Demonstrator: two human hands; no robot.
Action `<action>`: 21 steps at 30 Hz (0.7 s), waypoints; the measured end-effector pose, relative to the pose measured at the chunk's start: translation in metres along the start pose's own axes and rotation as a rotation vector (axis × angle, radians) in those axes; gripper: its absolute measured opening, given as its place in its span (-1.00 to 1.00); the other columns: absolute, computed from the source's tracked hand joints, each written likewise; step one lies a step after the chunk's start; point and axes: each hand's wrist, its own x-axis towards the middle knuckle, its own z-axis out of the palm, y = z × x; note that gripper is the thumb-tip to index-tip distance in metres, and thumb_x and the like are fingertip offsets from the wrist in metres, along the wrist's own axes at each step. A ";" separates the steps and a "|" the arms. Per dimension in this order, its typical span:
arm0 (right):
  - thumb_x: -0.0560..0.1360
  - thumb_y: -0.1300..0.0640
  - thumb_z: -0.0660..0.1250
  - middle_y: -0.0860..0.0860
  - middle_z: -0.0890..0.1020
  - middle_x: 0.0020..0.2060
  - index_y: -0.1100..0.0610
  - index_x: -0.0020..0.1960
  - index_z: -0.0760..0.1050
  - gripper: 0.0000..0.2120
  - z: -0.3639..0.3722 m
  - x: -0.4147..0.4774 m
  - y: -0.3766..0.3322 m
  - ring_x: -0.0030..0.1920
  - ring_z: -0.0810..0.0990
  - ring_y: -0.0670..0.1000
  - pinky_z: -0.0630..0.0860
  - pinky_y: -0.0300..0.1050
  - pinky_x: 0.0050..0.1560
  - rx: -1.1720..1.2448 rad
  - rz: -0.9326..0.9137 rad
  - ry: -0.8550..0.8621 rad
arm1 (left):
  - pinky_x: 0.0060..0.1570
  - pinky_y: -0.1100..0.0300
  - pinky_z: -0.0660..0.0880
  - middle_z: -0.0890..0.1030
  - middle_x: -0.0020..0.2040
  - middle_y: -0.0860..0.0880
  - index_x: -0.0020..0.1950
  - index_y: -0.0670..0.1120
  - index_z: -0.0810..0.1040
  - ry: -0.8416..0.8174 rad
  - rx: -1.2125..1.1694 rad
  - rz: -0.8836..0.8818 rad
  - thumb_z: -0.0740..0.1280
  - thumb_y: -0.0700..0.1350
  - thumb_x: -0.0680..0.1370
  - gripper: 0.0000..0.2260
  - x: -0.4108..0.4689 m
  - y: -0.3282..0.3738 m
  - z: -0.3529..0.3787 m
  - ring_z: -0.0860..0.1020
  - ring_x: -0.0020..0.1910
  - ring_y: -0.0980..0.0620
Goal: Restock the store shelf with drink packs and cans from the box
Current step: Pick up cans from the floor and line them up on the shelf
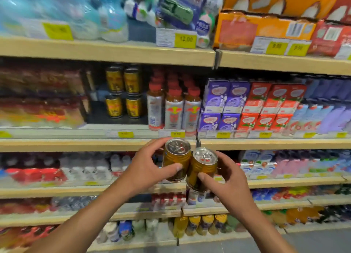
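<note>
Left hand (146, 169) grip closed round one can (176, 159); right hand (228, 178) closed round second can (202, 169). Both cans touch, raised before the shelf (76, 144). Judged rigid, smooth, slippery, moderately heavy; hold mid-wall.

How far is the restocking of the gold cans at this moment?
Partly done: four matching gold cans already stand stacked two high on the shelf. In hand: the left hand holds one can, the right hand another. Left: setting both in the gap beside the stack. The box is out of view.
</note>
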 end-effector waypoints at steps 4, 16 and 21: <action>0.33 0.01 0.61 -0.14 0.68 0.10 -0.08 0.28 0.54 -0.45 0.056 0.028 -0.034 0.12 0.64 -0.14 0.60 -0.03 0.18 0.044 -0.040 -0.022 | 0.10 0.24 0.53 0.62 0.15 0.23 0.28 0.19 0.53 0.051 0.020 0.008 0.53 0.15 0.32 -0.46 0.007 -0.008 -0.074 0.59 0.14 0.20; 0.49 -0.09 0.41 -0.22 0.62 0.15 -0.13 0.38 0.44 -0.53 0.176 0.096 -0.090 0.15 0.58 -0.21 0.55 -0.26 0.05 0.039 -0.126 -0.075 | 0.09 0.17 0.51 0.61 0.13 0.21 0.29 0.13 0.52 0.073 0.327 -0.164 0.53 0.18 0.37 -0.47 0.087 -0.083 -0.238 0.57 0.07 0.22; 0.56 0.01 0.39 -0.22 0.61 0.13 -0.10 0.36 0.39 -0.60 0.203 0.128 -0.106 0.08 0.57 -0.32 0.51 -0.38 -0.01 -0.050 -0.114 -0.040 | 0.01 0.03 0.58 0.68 -0.04 0.09 0.11 0.03 0.58 -0.059 0.459 -0.287 0.49 0.21 0.41 -0.61 0.117 -0.124 -0.238 0.62 -0.06 0.12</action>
